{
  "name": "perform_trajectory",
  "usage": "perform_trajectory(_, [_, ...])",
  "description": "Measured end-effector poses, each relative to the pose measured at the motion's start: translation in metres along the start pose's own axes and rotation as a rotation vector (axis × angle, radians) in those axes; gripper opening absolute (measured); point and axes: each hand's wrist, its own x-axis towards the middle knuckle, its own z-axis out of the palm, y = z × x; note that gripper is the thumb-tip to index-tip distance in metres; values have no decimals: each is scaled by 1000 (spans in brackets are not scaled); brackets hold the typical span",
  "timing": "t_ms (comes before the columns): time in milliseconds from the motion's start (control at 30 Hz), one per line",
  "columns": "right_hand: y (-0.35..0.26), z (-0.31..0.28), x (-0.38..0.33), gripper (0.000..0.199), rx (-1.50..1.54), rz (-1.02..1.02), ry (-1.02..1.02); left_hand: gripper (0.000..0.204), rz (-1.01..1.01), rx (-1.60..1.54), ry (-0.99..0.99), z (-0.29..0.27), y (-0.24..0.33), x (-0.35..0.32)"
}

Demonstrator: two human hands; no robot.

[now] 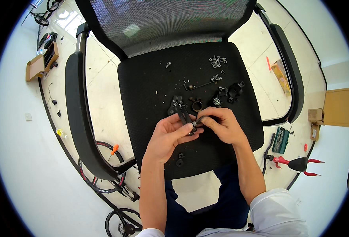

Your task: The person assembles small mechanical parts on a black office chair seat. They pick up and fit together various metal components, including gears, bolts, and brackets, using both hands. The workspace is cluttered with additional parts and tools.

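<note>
My left hand is closed around a black jointed bicycle part with two long arms, held over the chair seat. At its near end, the thumb and forefinger of my right hand pinch a small silver fastener; my fingers hide much of it. Just beyond my fingers lies a dark ring clamp. A black clamp assembly and a round-ended fitting rest farther right. Beyond them is a hex key. Two small black pieces lie near the seat's front edge.
Bolts and washers are grouped at the seat's far right, with one bolt at far left. Armrests flank the black seat. On the floor are a wheel, a green toolbox and a red bicycle fork.
</note>
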Motion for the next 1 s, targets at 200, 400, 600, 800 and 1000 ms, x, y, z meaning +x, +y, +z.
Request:
perform_trajectory(200, [-5, 0, -2, 14, 59, 53, -158, 39, -41, -82, 207, -5, -1, 8])
perform_trajectory(400, [-5, 7, -4, 12, 18, -27, -270, 47, 8, 187, 406, -2, -10, 16])
perform_trajectory(600, [-3, 4, -4, 10, -50, -10, -269, 49, 331, 848, 674, 13, -11, 16])
perform_trajectory(800, [0, 11, -3, 9, -82, -57, -213, 45, 360, 923, 696, 13, -8, 13])
perform_trajectory(1000, [2, 21, -1, 10, -235, -134, -166, 47, 392, 901, 776, 9, -8, 12])
